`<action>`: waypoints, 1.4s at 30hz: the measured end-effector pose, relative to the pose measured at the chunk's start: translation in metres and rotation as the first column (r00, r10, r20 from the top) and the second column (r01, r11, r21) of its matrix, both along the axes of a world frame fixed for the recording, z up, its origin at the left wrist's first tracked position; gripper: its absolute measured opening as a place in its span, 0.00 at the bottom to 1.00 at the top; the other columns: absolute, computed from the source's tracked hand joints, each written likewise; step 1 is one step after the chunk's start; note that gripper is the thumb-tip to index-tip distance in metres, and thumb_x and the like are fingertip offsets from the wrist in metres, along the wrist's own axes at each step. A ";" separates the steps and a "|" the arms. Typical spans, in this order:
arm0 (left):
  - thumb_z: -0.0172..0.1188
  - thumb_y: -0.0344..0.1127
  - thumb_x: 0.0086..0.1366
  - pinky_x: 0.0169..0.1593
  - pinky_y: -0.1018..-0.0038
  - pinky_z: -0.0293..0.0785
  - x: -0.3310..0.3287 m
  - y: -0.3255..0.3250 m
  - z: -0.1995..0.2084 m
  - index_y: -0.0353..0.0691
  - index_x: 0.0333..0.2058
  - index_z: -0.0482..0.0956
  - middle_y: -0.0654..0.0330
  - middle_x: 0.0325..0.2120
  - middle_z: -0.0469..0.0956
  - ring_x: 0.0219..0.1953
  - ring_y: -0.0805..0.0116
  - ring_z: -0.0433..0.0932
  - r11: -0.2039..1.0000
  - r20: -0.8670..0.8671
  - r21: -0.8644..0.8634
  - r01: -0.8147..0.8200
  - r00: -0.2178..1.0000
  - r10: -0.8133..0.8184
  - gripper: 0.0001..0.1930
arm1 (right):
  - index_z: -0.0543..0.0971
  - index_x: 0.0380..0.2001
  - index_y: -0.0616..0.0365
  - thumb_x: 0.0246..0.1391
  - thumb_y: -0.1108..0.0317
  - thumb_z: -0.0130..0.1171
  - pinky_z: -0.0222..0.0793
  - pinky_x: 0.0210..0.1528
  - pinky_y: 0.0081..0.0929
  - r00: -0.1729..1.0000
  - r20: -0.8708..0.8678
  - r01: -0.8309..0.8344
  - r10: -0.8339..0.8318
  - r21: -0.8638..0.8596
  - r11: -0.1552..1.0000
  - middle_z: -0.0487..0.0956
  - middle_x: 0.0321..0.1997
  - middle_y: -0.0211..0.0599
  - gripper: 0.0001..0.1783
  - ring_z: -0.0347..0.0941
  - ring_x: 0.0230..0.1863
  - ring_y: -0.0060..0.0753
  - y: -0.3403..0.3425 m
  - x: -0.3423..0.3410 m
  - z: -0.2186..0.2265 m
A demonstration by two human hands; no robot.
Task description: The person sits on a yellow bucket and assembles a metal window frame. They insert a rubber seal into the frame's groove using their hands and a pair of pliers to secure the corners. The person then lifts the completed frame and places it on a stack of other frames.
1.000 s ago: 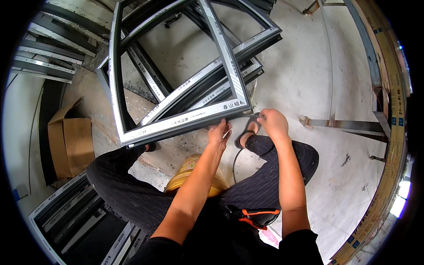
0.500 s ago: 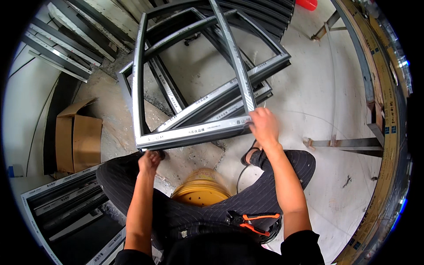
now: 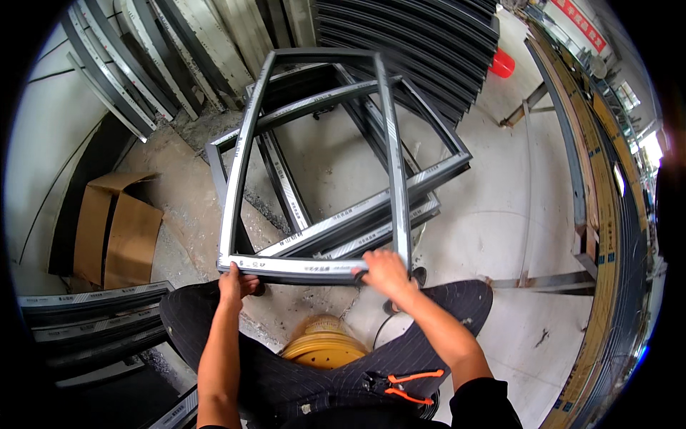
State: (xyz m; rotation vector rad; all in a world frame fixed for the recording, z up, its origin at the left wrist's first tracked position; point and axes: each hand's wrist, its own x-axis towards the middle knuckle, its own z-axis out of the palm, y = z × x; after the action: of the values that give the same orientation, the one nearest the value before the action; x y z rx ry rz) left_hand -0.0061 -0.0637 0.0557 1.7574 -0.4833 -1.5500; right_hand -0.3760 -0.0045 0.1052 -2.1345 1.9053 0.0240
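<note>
A dark metal window frame (image 3: 296,269), partly covered with white printed film, stands tilted in front of me. At its near left corner, my left hand (image 3: 237,282) is closed around the near bar, thumb on top. My right hand (image 3: 386,273) grips the same bar close to the right corner, fingers over its upper face. Beneath and beyond lie more window frames (image 3: 357,205), crossed at an angle. Between my knees is a yellow round bucket (image 3: 325,350). Pliers with orange handles (image 3: 414,376) rest by my right thigh.
An open cardboard box (image 3: 132,239) stands at left, above more stacked frames (image 3: 100,311). Long profiles (image 3: 164,50) lean at the far left. Dark ribbed strips (image 3: 411,50) are piled at the back, near a red object (image 3: 502,63). A metal rack (image 3: 582,243) runs along the right.
My left hand has closed on the frame's near left corner. My right hand has shifted left from the right corner along the near bar. The view has tilted up, showing more background.
</note>
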 end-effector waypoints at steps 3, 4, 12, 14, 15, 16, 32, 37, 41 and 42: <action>0.42 0.52 0.66 0.17 0.70 0.74 0.041 -0.033 -0.017 0.29 0.32 0.70 0.50 0.18 0.77 0.14 0.60 0.76 1.000 0.187 0.019 0.024 0.982 -0.027 0.25 | 0.71 0.35 0.63 0.44 0.53 0.62 0.70 0.32 0.35 0.996 -0.023 -0.083 0.089 0.213 0.974 0.75 0.30 0.43 0.24 0.74 0.33 0.38 0.007 0.040 0.013; 0.42 0.51 0.66 0.17 0.70 0.74 0.047 -0.044 -0.011 0.29 0.30 0.71 0.50 0.17 0.77 0.14 0.60 0.76 1.000 0.248 0.017 0.025 0.968 -0.029 0.26 | 0.71 0.36 0.65 0.46 0.58 0.59 0.71 0.31 0.33 0.994 0.036 -0.107 0.102 0.198 0.974 0.75 0.30 0.44 0.21 0.74 0.32 0.39 0.008 0.053 0.021; 0.40 0.55 0.65 0.13 0.73 0.62 0.085 -0.172 -0.037 0.34 0.19 0.74 0.53 0.10 0.73 0.10 0.64 0.72 0.969 0.542 0.039 0.245 0.809 -0.226 0.30 | 0.68 0.40 0.73 0.42 0.74 0.49 0.73 0.31 0.35 0.966 0.224 -0.149 0.126 0.086 0.985 0.76 0.31 0.52 0.19 0.75 0.31 0.46 -0.010 0.109 0.003; 0.41 0.55 0.64 0.14 0.71 0.65 0.079 -0.197 -0.036 0.32 0.17 0.74 0.54 0.09 0.72 0.10 0.63 0.72 0.972 0.605 -0.044 0.229 0.781 -0.157 0.31 | 0.66 0.43 0.74 0.42 0.74 0.48 0.73 0.33 0.36 0.958 0.272 -0.122 0.092 0.095 0.988 0.75 0.31 0.54 0.22 0.75 0.32 0.47 -0.022 0.120 0.002; 0.43 0.54 0.64 0.13 0.71 0.65 0.078 -0.211 -0.034 0.32 0.19 0.74 0.55 0.10 0.72 0.10 0.63 0.72 0.968 0.618 -0.032 0.248 0.766 -0.176 0.29 | 0.65 0.45 0.75 0.42 0.75 0.48 0.72 0.34 0.36 0.954 0.286 -0.114 0.089 0.073 0.991 0.75 0.32 0.54 0.23 0.75 0.33 0.48 -0.027 0.125 0.003; 0.44 0.53 0.64 0.13 0.70 0.65 0.078 -0.221 -0.035 0.32 0.21 0.74 0.55 0.12 0.72 0.10 0.63 0.72 0.979 0.606 -0.064 0.194 0.787 -0.117 0.27 | 0.65 0.46 0.76 0.43 0.75 0.48 0.72 0.36 0.36 0.949 0.301 -0.109 0.087 0.057 0.992 0.75 0.33 0.54 0.24 0.75 0.34 0.48 -0.030 0.131 0.003; 0.46 0.38 0.63 0.24 0.73 0.67 -0.010 0.024 -0.054 0.41 0.26 0.70 0.61 0.21 0.71 0.22 0.68 0.71 1.000 -0.272 -0.020 0.013 0.962 -0.018 0.10 | 0.69 0.41 0.55 0.43 0.73 0.54 0.70 0.29 0.38 0.888 0.379 -0.255 0.260 -0.064 0.965 0.69 0.28 0.41 0.18 0.71 0.29 0.43 0.064 0.108 0.018; 0.39 0.46 0.68 0.49 0.62 0.66 -0.105 0.108 -0.077 0.39 0.39 0.69 0.55 0.36 0.74 0.42 0.60 0.73 0.930 -0.294 0.367 -0.011 0.947 0.127 0.17 | 0.71 0.41 0.59 0.46 0.65 0.57 0.68 0.37 0.39 0.902 0.429 -0.103 -0.041 0.306 0.947 0.74 0.33 0.47 0.18 0.72 0.36 0.50 0.112 0.086 -0.036; 0.33 0.46 0.70 0.52 0.63 0.63 -0.125 0.125 -0.059 0.40 0.40 0.68 0.55 0.42 0.73 0.46 0.60 0.72 0.904 -0.496 0.421 0.071 0.853 0.164 0.18 | 0.74 0.36 0.64 0.50 0.53 0.54 0.67 0.43 0.37 0.839 0.488 -0.110 -0.243 0.588 0.801 0.76 0.36 0.54 0.22 0.73 0.41 0.51 0.131 0.068 -0.072; 0.33 0.45 0.70 0.52 0.64 0.64 -0.125 0.124 -0.053 0.40 0.40 0.68 0.55 0.42 0.73 0.46 0.60 0.72 0.900 -0.521 0.431 0.062 0.831 0.192 0.18 | 0.74 0.36 0.64 0.50 0.52 0.53 0.67 0.44 0.39 0.815 0.513 -0.125 -0.271 0.611 0.782 0.76 0.37 0.56 0.23 0.72 0.42 0.52 0.129 0.067 -0.059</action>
State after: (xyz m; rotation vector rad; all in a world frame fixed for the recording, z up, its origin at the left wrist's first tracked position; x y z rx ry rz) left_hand -0.1313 0.0607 0.0024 1.4858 0.2358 -2.1263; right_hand -0.3089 0.1241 0.0458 -1.3880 1.3511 -0.0113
